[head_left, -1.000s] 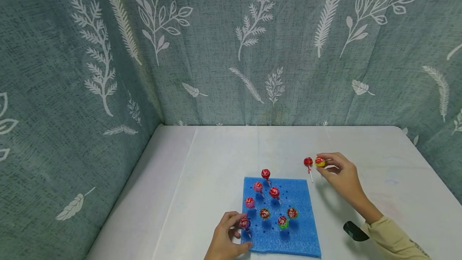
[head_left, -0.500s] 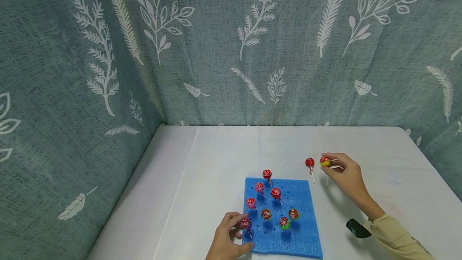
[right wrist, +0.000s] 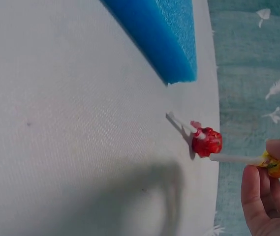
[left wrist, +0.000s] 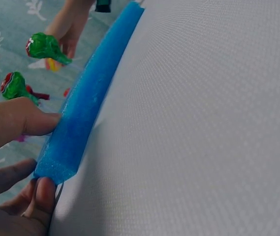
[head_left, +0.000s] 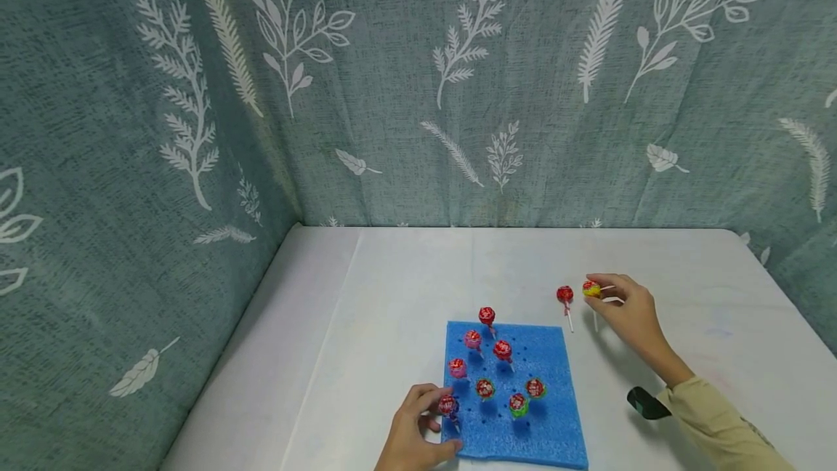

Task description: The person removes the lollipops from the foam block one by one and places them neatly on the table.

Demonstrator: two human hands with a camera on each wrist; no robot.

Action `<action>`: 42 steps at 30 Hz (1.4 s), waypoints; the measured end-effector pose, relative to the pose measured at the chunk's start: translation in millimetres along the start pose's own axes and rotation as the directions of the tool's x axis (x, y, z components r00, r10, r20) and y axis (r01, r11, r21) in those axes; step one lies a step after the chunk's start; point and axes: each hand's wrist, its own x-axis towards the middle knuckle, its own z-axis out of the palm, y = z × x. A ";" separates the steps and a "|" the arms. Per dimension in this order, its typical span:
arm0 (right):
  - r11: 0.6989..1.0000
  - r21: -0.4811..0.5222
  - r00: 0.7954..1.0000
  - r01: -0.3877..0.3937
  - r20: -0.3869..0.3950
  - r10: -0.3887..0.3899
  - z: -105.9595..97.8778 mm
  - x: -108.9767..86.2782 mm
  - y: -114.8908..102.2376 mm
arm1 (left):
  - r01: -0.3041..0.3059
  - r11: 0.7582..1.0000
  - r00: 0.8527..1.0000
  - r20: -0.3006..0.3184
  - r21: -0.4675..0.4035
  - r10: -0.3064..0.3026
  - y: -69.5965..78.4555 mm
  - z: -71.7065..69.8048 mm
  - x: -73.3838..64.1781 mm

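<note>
**Drawing the yellow lollipop away from the red one**

Beyond the far right corner of the blue foam block point(head_left: 556, 435), pinching a yellow lollipop point(head_left: 591, 289) by its wrapped head between thumb and fingers of the right grip point(head_left: 623, 310). Compared with a second ago, sits slightly farther right of the foam block, with a wider gap from the red lollipop point(head_left: 565, 294) and with a stick point(right wrist: 235, 159) now showing beneath, pointing down. Cannot quite tell at this angle whether touching the bench point(head_left: 366, 311) at the stick's tip. As a judgement, means a secure pick-up, leaving only the red lollipop lying loose just beyond that same corner.

At the near left corner of the foam block, clasping that corner with the left grip point(head_left: 415, 426), as a second ago: thumb at the near edge, fingers by the left edge. Looks meant to steady. Standing in the foam block, counting eight wrapped lollipops point(head_left: 502, 349).

Spreads white to the left of the foam block, with a long straight crease; darkens softly to the right, under the sleeve point(head_left: 713, 420). Hanging beyond the foam block and round to its left, printed with pale leaves, a grey-green curtain point(head_left: 392, 78).
</note>
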 end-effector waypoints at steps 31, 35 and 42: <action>0.965 -0.156 0.965 -0.212 0.121 0.232 5.4 17.9 19.2 | -0.021 1.000 1.000 -0.005 0.002 0.021 -0.5 0.6 -0.6; 0.963 -0.150 0.960 -0.226 0.135 0.246 7.1 19.3 23.1 | -0.018 1.000 1.000 -0.004 -0.004 0.018 -1.1 0.5 -0.3; 0.958 -0.176 0.957 -0.228 0.143 0.254 9.5 21.2 29.6 | -0.015 1.000 1.000 -0.003 -0.003 0.015 -1.7 0.1 -0.2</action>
